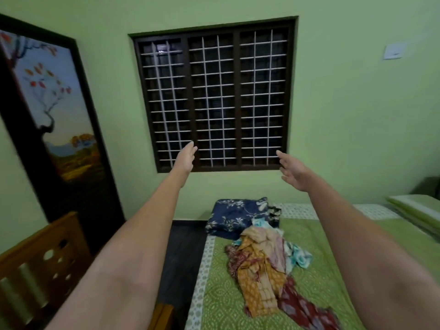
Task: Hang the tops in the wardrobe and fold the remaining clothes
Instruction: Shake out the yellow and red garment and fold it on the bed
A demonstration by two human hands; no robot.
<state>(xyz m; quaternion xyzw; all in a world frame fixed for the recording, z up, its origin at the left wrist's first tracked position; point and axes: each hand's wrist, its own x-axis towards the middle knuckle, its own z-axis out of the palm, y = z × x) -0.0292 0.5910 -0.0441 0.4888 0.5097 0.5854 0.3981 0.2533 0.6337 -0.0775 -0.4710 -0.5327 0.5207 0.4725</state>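
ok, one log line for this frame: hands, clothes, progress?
left hand: open, raised, empty | right hand: open, raised, empty | clothes pile: unsorted on bed | hung: none seen | folded: none seen

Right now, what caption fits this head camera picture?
Both hands, left hand and right hand, reach out empty above a pile of clothes on the green bed.

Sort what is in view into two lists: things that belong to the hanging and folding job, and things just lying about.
Belongs to the job:
pile of clothes on the bed
left hand, open, holding nothing
right hand, open, holding nothing

Just lying about:
blue floral pillow
green bedspread
barred window
tree picture
wooden headboard
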